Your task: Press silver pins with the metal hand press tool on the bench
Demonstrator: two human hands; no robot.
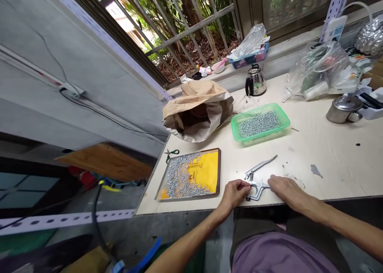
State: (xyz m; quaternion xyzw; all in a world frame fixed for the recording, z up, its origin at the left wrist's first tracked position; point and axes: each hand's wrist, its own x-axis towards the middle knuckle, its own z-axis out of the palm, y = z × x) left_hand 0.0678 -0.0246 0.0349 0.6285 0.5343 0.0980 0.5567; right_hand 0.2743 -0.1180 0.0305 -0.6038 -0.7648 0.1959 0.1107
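Note:
A silver plier-like hand tool (257, 190) lies at the table's front edge, with a C-shaped jaw, a dark coil spring and one long lever angled up and away. My left hand (234, 194) is closed in a pinch at the jaw's left side; a small red spot shows at the fingertips, too small to name. My right hand (289, 191) is closed over the end of the tool's other handle. Left of it, a shallow tray (218, 171) with a yellow bottom holds many small silver metal pins. More such pins fill a green plastic basket (236, 134).
An open brown paper bag (197, 101) stands behind the tray, with green-handled scissors (171, 153) at the table's left edge. Farther back are a steel kettle (256, 81), a lidded metal pot (344, 109) and a clear plastic bag (317, 71). Small scraps dot the tabletop (332, 145).

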